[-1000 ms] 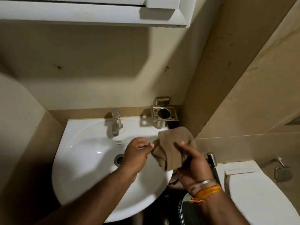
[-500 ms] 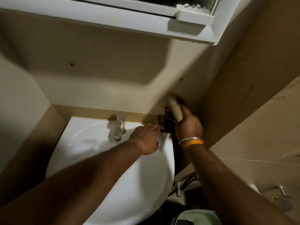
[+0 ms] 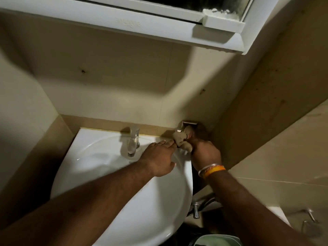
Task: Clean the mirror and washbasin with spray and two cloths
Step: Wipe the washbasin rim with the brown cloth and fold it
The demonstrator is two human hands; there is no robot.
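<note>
A white washbasin [image 3: 106,174] with a chrome tap [image 3: 132,143] fills the lower middle. At its back right corner a metal wall holder [image 3: 190,123] is half covered by a bunched brown cloth [image 3: 182,140]. My right hand [image 3: 205,154] grips that cloth against the holder. My left hand [image 3: 159,158] lies over the basin's right rim, fingers stretched out, their tips touching the cloth. The mirror [image 3: 213,4] sits in a white frame along the top edge. No spray bottle or second cloth is visible.
Beige tiled walls close in on the left and right. A chrome valve [image 3: 196,210] sticks out below the basin's right side. A white toilet cistern [image 3: 278,215] and a wall bracket [image 3: 309,217] are at lower right.
Both hands carried the cloth from over the basin up to the wall holder. The cloth, spread between them a second ago, is now bunched in my right hand. The view tilted upward.
</note>
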